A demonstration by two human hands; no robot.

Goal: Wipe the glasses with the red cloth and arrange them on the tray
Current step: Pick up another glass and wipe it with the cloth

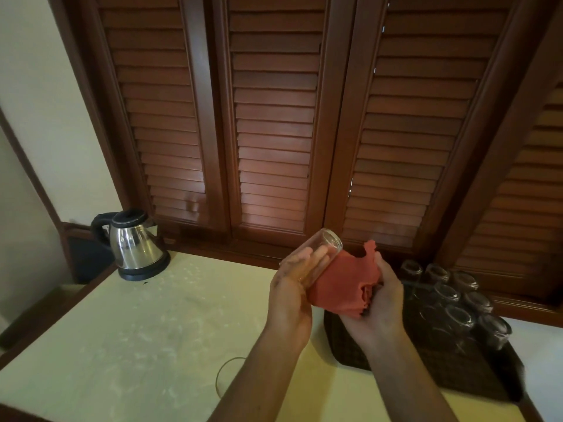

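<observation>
My left hand (292, 287) grips a clear glass (327, 243), tilted with one end pointing up and away. The red cloth (347, 284) is wrapped against the glass's lower side, and my right hand (384, 296) grips the cloth from the right. Both hands hover above the left end of the dark woven tray (350, 345). Several clear glasses (457, 303) stand in rows on the tray's far right part. Another glass (227, 376) stands on the table by my left forearm, partly hidden by it.
A steel electric kettle (134, 245) with a black handle stands at the table's back left. The table (137, 330) has a pale yellow cover. Brown louvred shutters (274, 117) rise right behind the table.
</observation>
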